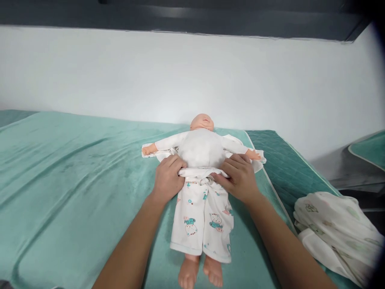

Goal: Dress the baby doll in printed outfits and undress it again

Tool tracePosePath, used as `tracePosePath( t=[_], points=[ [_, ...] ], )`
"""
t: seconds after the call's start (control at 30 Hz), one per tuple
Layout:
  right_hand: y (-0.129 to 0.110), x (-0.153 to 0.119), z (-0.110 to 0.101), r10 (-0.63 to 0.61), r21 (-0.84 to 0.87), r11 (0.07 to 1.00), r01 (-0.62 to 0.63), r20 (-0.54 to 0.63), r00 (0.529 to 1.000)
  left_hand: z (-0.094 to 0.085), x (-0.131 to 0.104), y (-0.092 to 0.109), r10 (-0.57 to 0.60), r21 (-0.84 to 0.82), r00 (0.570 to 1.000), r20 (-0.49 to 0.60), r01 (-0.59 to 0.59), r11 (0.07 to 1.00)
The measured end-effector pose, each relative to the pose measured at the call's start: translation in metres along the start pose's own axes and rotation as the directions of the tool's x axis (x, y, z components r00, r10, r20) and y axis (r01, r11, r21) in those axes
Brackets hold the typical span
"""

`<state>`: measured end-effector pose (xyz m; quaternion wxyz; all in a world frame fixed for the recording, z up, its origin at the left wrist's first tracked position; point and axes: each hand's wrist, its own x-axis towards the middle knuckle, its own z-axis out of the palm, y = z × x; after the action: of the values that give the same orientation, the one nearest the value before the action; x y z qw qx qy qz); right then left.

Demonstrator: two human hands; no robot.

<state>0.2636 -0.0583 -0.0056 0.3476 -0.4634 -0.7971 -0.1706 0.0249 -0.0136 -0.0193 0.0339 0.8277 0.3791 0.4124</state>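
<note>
Squarely between left hand [170,177] and right hand [240,176], both gripping the waistband [198,172] of the trousers [191,204], the doll [201,148] lies lengthwise, head [202,121] far, feet [189,272] near.

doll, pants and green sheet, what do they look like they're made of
Doll: head and feet look like smooth vinyl or soft plastic, with a slight sheen; the white torso looks like matte cloth.
Pants: probably thin cotton, matte, softly creased and printed.
Green sheet: perhaps velvety plush, judging by its soft wrinkles and shaded streaks.
</note>
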Motion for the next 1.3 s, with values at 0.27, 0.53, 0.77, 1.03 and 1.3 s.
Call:
tracePosePath(
  t=[0.27,0.53,0.77,1.03,1.3],
  points=[
    [0.009,-0.007,-0.017,0.122,0.072,0.987,-0.145,0.258,0.958,-0.019,0.007,-0.006,-0.21,-0.222,0.925,0.316,0.287,0.932],
    [0.025,-0.021,-0.022,0.185,0.203,0.934,-0.294,0.43,0.884,-0.034,0.005,-0.005,-0.25,-0.261,0.809,0.531,0.437,0.861],
    [0.021,-0.03,-0.023,0.271,0.192,0.89,-0.413,0.506,0.819,-0.023,0.004,-0.003,-0.216,-0.191,0.883,0.416,0.317,0.929],
    [0.015,-0.029,-0.011,0.454,0.272,0.775,-0.57,0.388,0.802,-0.017,0.008,0.006,-0.343,-0.184,0.901,0.266,0.397,0.899],
    [0.001,-0.027,-0.002,0.608,0.45,0.62,-0.642,0.241,0.756,-0.009,0.01,0.005,-0.409,-0.253,0.898,0.165,0.439,0.862]
  ],
)
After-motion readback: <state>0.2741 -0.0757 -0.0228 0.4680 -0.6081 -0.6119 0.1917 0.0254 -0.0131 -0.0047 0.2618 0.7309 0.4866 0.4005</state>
